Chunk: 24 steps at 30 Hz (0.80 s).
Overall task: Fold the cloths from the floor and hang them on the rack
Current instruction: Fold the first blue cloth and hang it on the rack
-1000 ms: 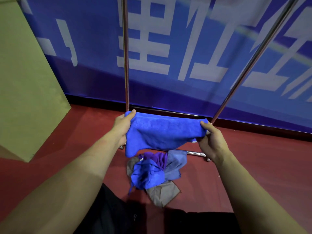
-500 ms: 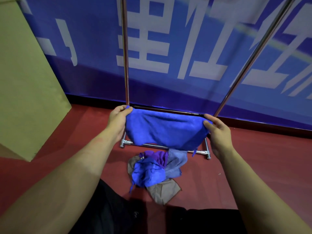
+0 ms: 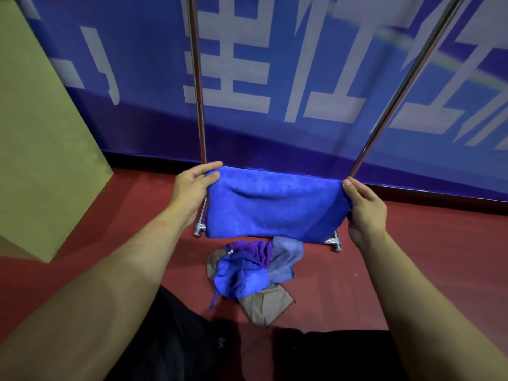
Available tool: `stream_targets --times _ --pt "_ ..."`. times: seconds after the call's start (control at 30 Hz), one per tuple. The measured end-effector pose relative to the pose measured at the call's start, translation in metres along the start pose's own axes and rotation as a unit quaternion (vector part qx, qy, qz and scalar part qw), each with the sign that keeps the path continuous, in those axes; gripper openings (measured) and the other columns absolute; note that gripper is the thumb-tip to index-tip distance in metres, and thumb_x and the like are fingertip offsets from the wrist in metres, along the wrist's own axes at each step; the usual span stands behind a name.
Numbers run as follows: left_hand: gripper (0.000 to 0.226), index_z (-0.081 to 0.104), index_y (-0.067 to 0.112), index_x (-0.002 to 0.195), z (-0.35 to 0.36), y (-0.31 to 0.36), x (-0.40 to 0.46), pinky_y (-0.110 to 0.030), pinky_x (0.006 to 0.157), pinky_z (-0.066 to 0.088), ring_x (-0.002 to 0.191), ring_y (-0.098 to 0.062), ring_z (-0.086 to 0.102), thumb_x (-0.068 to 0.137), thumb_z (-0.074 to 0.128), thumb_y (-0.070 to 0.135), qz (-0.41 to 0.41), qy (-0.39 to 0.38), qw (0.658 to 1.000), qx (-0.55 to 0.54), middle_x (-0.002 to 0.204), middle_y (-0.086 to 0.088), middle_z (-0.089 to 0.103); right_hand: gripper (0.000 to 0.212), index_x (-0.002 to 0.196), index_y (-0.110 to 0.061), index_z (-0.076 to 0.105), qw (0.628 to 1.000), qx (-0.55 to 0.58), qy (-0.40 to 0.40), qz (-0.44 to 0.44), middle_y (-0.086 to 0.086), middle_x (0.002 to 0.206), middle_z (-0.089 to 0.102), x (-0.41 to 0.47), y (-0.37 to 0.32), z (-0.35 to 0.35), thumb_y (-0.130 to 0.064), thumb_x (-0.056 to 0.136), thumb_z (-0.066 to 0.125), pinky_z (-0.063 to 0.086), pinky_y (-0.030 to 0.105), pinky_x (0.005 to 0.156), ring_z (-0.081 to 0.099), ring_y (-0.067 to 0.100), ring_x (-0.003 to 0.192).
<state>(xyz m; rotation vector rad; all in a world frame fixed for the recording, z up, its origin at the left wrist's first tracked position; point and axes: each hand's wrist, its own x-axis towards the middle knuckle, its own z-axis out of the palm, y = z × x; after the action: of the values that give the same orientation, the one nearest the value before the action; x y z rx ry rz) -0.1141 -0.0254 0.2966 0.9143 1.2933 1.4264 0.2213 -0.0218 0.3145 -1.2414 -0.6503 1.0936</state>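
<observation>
Left hand point(image 3: 192, 185) and right hand point(image 3: 362, 204) pinch the folded blue towel's point(image 3: 272, 207) top corners, apparently mid-fold; next, lifting it over the rack point(image 3: 196, 78).

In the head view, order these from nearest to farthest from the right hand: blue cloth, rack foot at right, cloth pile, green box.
1. blue cloth: pinched in the right hand.
2. rack foot: just below-left.
3. cloth pile: on the floor, lower left.
4. green box: far left.

We see a dark red floor point(image 3: 439, 257) running back to a black skirting strip point(image 3: 154, 158); behind it stands a blue banner wall point(image 3: 316, 133) with large white characters point(image 3: 228, 64); at the left sits 1 plain tan box point(image 3: 41, 138), its lower corner lifted slightly.
</observation>
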Motion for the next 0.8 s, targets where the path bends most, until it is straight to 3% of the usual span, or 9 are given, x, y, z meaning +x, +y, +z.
stream_targets --times 0.1,0.17,0.33,0.53,0.7,0.8 --pt "0.019 0.076 0.02 0.104 -0.001 0.0 0.002 -0.027 0.085 0.054 0.089 -0.008 0.07 0.091 0.068 0.009 0.029 0.017 0.999 0.008 0.095 0.002 0.078 0.029 0.114 -0.012 0.075 1.0 -0.008 0.006 0.006 0.001 0.093 0.074 -0.001 -0.002 -0.002 -0.015 0.085 0.079 0.048 0.02 0.06 0.063 0.008 0.071" --pt "0.019 0.075 0.019 0.104 0.001 0.0 0.0 -0.021 0.078 0.053 0.083 -0.004 0.069 0.091 0.067 0.006 0.043 0.025 0.999 0.013 0.09 0.005 0.077 0.03 0.116 -0.012 0.073 1.0 -0.003 0.002 0.003 0.002 0.092 0.073 0.0 -0.002 -0.001 -0.009 0.086 0.077 0.049 0.021 0.06 0.062 0.01 0.071" --pt "0.024 0.073 0.016 0.108 0.004 0.001 -0.003 -0.016 0.078 0.052 0.084 -0.002 0.07 0.09 0.068 0.002 0.061 0.031 0.997 0.02 0.096 0.003 0.076 0.037 0.122 -0.006 0.069 1.0 0.015 -0.008 -0.014 0.009 0.098 0.071 0.001 -0.004 -0.001 -0.002 0.086 0.075 0.053 0.022 0.063 0.064 0.015 0.075" --pt "0.022 0.074 0.015 0.107 0.005 0.007 -0.005 -0.017 0.083 0.052 0.09 -0.003 0.071 0.088 0.072 0.004 0.104 0.071 0.992 0.022 0.101 0.002 0.075 0.034 0.114 -0.011 0.074 0.999 0.012 -0.002 -0.05 0.005 0.1 0.073 0.001 -0.008 -0.004 -0.007 0.082 0.081 0.052 0.027 0.08 0.067 0.013 0.088" --pt "0.022 0.075 0.02 0.102 0.008 0.012 -0.008 -0.019 0.086 0.053 0.093 -0.007 0.072 0.086 0.075 0.004 0.112 0.069 0.991 0.006 0.099 0.006 0.077 0.038 0.119 -0.009 0.068 0.997 0.059 -0.012 -0.041 0.005 0.095 0.071 -0.004 -0.013 0.001 0.003 0.084 0.075 0.054 0.019 0.068 0.068 0.009 0.073" --pt "0.022 0.076 0.023 0.099 0.008 0.013 -0.009 -0.02 0.085 0.053 0.092 -0.007 0.072 0.085 0.076 0.005 0.111 0.069 0.991 0.001 0.096 0.007 0.078 0.037 0.116 -0.011 0.07 0.998 0.058 -0.006 -0.037 0.008 0.099 0.071 -0.002 -0.014 -0.002 0.002 0.082 0.077 0.055 0.021 0.072 0.066 0.016 0.08"
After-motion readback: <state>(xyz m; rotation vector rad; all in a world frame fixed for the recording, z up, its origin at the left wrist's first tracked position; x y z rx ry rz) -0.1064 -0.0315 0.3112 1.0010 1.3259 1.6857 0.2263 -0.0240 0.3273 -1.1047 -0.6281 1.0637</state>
